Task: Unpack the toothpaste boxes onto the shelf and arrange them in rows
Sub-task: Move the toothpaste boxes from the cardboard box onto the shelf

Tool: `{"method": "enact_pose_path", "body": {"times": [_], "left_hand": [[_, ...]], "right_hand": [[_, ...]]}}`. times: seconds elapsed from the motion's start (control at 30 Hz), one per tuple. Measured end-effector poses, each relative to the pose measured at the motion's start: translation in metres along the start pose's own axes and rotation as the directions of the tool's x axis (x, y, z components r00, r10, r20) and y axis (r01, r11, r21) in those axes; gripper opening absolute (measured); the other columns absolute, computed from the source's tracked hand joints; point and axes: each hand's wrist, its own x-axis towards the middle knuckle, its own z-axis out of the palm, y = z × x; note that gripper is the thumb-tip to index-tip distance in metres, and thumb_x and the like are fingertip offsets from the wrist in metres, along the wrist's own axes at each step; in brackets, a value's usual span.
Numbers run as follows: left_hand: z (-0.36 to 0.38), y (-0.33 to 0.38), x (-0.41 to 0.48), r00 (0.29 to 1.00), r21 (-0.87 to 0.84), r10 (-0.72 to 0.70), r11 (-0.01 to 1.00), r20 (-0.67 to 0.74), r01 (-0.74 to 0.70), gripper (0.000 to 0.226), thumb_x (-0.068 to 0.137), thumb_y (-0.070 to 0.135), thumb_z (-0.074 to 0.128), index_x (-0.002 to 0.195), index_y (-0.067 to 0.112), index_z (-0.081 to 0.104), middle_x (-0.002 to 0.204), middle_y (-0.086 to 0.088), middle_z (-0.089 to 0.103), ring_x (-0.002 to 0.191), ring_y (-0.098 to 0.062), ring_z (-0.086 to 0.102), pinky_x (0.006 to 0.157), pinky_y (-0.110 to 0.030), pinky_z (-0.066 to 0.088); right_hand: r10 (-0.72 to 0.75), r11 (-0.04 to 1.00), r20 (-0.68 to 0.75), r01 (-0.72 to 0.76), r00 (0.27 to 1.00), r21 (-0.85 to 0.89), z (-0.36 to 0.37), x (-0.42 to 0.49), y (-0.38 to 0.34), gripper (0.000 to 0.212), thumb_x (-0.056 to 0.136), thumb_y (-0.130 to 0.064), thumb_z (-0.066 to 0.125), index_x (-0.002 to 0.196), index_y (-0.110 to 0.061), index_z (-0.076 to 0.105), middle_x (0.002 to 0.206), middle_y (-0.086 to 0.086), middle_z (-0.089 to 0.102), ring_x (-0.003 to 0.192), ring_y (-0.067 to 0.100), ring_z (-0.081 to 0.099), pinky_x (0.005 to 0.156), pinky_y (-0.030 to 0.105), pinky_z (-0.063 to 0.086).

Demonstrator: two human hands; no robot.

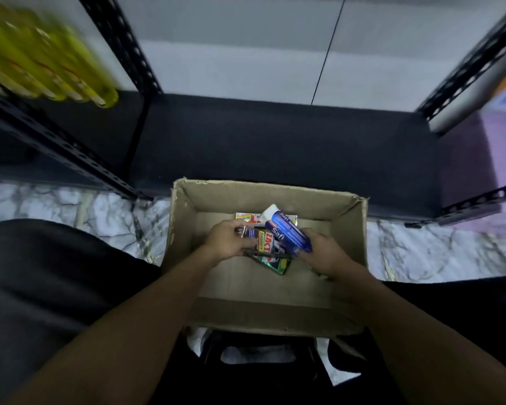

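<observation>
Toothpaste in both hands, low inside the cardboard carton (260, 197) on the floor (438, 252): my left hand (227, 242) gripped a dark toothpaste box (265, 239) by one end. My right hand (326, 254) was curled round the lower end of a blue Safi pack (289, 232), which tilted up and away across the dark one. A green box (273, 263) lay beneath them on the carton's bottom, and a white-and-yellow box (246, 218) rested by the far wall. No toothpaste showed on the black shelf (275, 147) just beyond the carton, so by my reckoning the unpacking had hardly begun.

The risk, as I judged it, lay in lifting two at once. The packs crossed and touched, and one could drag the other loose from an end-only hold. Either could also clip the carton's torn rim and drop back in. Glossy card would likely slide once set down, spoiling a row.

My fingertips were hidden under the packs. The blue pack's white end left me unsure whether it was a tube or a box. Most lettering was unreadable, and the yellow bottles (47, 54) on the neighbouring rack were a blur.
</observation>
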Motion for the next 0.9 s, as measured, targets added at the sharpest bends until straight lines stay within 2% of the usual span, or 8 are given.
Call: {"method": "enact_pose_path", "body": {"times": [0.1,0.2,0.3,0.37,0.5,0.63,0.77,0.9], "left_hand": [[-0.013,0.030,-0.025,0.991,0.201,0.129,0.971,0.030,-0.133,0.032,0.079,0.015,0.082,0.107,0.024,0.070,0.108,-0.002,0.072,0.089,-0.010,0.068,0.072,-0.019,0.055],[-0.032,0.064,-0.056,0.968,0.299,0.242,0.921,0.063,-0.250,0.032,0.080,0.021,0.081,0.110,0.025,0.070,0.111,0.006,0.069,0.096,-0.008,0.066,0.083,-0.024,0.055],[-0.051,0.097,-0.092,0.922,0.354,0.383,0.856,0.052,-0.376,0.031,0.077,0.024,0.084,0.106,0.027,0.072,0.107,0.011,0.072,0.086,0.006,0.064,0.075,-0.012,0.048],[-0.063,0.121,-0.118,0.886,0.394,0.461,0.807,0.044,-0.440,0.030,0.075,0.030,0.086,0.102,0.033,0.074,0.098,0.014,0.074,0.079,0.005,0.065,0.075,-0.017,0.049],[-0.083,0.168,-0.173,0.824,0.382,0.560,0.745,0.087,-0.547,0.031,0.075,0.031,0.085,0.103,0.035,0.074,0.097,0.014,0.075,0.089,-0.005,0.071,0.083,-0.031,0.058],[-0.100,0.210,-0.224,0.769,0.227,0.627,0.737,0.125,-0.637,0.029,0.076,0.020,0.082,0.104,0.025,0.074,0.106,0.003,0.074,0.099,-0.013,0.071,0.083,-0.037,0.060],[-0.115,0.246,-0.275,0.705,0.140,0.700,0.692,0.109,-0.708,0.029,0.073,0.021,0.081,0.102,0.026,0.075,0.104,-0.001,0.076,0.097,-0.018,0.072,0.078,-0.031,0.058],[-0.127,0.277,-0.321,0.584,0.099,0.811,0.579,0.035,-0.809,0.031,0.075,0.010,0.077,0.105,0.015,0.073,0.101,-0.006,0.076,0.092,-0.016,0.071,0.072,-0.024,0.057]], "right_hand": [[-0.072,0.997,-0.064,0.071,0.995,-0.026,-0.031,-0.023,-0.017,0.061,0.093,-0.031,0.062,0.147,-0.021,0.039,0.136,0.007,0.057,0.121,0.023,0.055,0.095,0.027,0.042],[-0.161,0.986,-0.154,0.153,0.975,-0.063,-0.065,-0.049,-0.031,0.065,0.093,-0.032,0.062,0.151,-0.024,0.034,0.137,0.005,0.058,0.123,0.022,0.055,0.100,0.027,0.043],[-0.250,0.967,-0.228,0.233,0.941,-0.099,-0.098,-0.079,-0.045,0.067,0.095,-0.037,0.058,0.154,-0.036,0.024,0.131,0.001,0.059,0.116,0.020,0.057,0.095,0.032,0.048],[-0.298,0.952,-0.286,0.264,0.911,-0.152,-0.121,-0.102,-0.058,0.065,0.097,-0.040,0.056,0.153,-0.040,0.023,0.123,0.002,0.058,0.108,0.017,0.056,0.090,0.031,0.048],[-0.420,0.906,-0.372,0.358,0.828,-0.227,-0.167,-0.151,-0.089,0.061,0.096,-0.047,0.053,0.150,-0.046,0.027,0.122,-0.005,0.055,0.106,0.008,0.052,0.086,0.027,0.050],[-0.513,0.858,-0.427,0.422,0.744,-0.294,-0.208,-0.199,-0.125,0.059,0.095,-0.048,0.051,0.149,-0.045,0.029,0.122,-0.009,0.052,0.109,0.007,0.052,0.083,0.029,0.054],[-0.575,0.818,-0.502,0.456,0.646,-0.350,-0.245,-0.243,-0.154,0.056,0.094,-0.047,0.053,0.148,-0.043,0.036,0.120,-0.018,0.051,0.108,0.001,0.052,0.079,0.007,0.045],[-0.621,0.783,-0.581,0.463,0.526,-0.417,-0.282,-0.285,-0.174,0.053,0.091,-0.054,0.051,0.143,-0.048,0.042,0.116,-0.021,0.060,0.103,-0.002,0.057,0.087,0.019,0.043]]}}
